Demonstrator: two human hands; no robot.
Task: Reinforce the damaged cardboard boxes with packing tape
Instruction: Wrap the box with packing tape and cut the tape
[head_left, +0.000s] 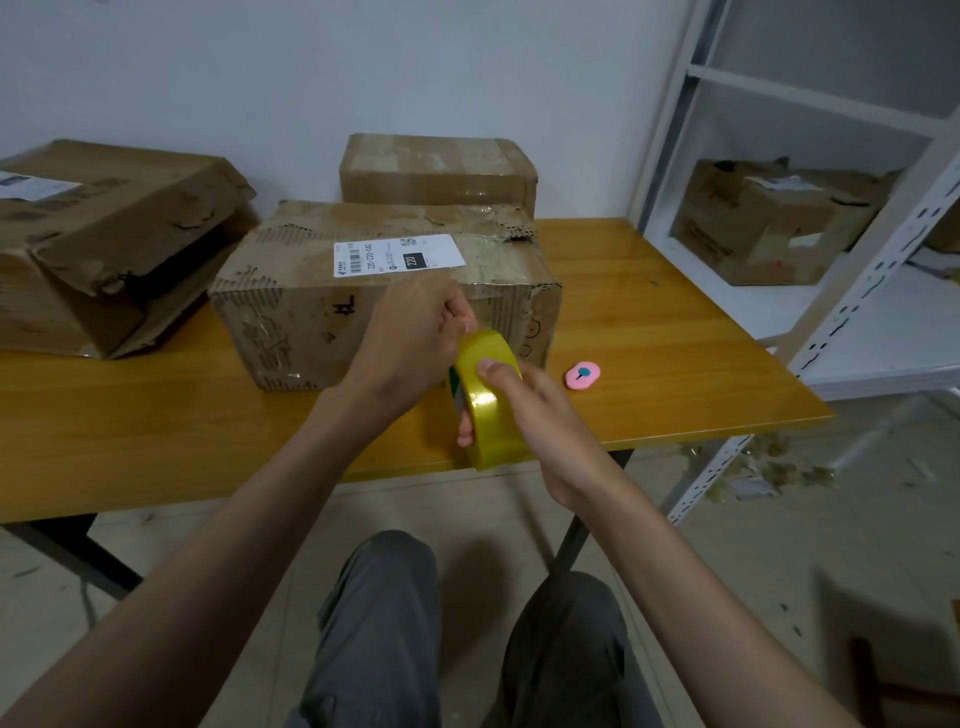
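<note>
A yellow roll of packing tape is held upright above the table's front edge. My right hand grips the roll, thumb on its outer face and fingers through its core. My left hand pinches at the top of the roll, where the tape's end would be. Just behind my hands stands a torn cardboard box with a white shipping label on top. A crushed, split box lies at the left. A third, taped box stands at the back by the wall.
A small pink cutter lies on the wooden table right of the middle box. A white metal shelf rack stands at the right with another damaged box on it. Scraps litter the floor under the rack.
</note>
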